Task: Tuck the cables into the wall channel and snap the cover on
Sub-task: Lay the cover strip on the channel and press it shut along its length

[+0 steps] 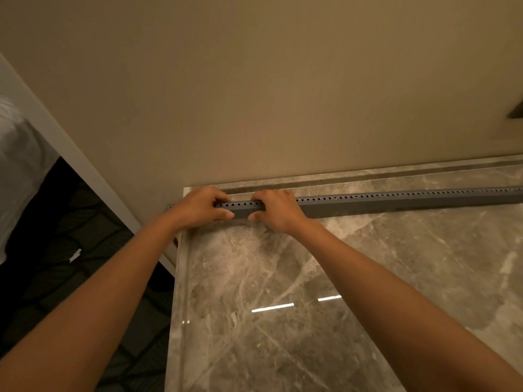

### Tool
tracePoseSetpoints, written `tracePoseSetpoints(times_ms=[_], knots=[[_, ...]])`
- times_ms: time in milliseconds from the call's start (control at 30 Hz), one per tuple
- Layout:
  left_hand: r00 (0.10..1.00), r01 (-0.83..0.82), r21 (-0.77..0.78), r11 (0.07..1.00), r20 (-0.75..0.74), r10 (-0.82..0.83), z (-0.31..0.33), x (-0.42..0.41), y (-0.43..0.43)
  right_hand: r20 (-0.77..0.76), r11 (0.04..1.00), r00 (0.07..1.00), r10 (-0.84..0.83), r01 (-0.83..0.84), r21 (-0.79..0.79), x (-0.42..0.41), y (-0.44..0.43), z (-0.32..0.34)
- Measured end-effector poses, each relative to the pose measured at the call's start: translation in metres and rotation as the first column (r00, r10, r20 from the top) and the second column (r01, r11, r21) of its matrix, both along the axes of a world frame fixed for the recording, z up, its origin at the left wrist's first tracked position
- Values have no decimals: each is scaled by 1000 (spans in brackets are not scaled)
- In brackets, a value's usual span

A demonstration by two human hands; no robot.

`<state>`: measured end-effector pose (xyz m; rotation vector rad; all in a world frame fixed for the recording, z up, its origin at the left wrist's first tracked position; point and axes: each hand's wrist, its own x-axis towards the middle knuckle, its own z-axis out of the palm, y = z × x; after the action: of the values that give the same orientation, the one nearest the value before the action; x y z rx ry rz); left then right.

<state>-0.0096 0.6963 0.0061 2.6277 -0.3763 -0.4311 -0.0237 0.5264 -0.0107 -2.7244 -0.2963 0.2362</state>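
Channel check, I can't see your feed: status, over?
Left hand and right hand both gripping grey channel at its left end. Cables not visible. Nothing in the way.

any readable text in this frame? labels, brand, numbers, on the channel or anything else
None. No readable text, label, brand or number anywhere in the head view.
Grey channel: only a row of punched holes, no print visible.
Left hand and right hand cover part of it; anything under them is hidden.
Marble surface and wall: unmarked.
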Motion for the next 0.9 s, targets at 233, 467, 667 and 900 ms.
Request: tracePoseSetpoints(times_ms=[233, 467, 667, 900], knots=[[989, -146, 51, 988, 0, 146, 2, 0, 62, -30, 999, 999, -39, 38, -19, 6, 28, 4], [995, -97, 156, 983, 51, 90, -1, 2, 66, -4, 999, 1000, -9, 10, 40, 9, 55, -5], [982, -109, 219, 970, 175, 71, -4, 2, 64, 18, 999, 1000, -4, 3, 39, 9, 55, -3], [984, -93, 237, 967, 168, 53, 0, 4, 63, 7, 998, 1000, 28, -29, 48, 11, 53, 1]])
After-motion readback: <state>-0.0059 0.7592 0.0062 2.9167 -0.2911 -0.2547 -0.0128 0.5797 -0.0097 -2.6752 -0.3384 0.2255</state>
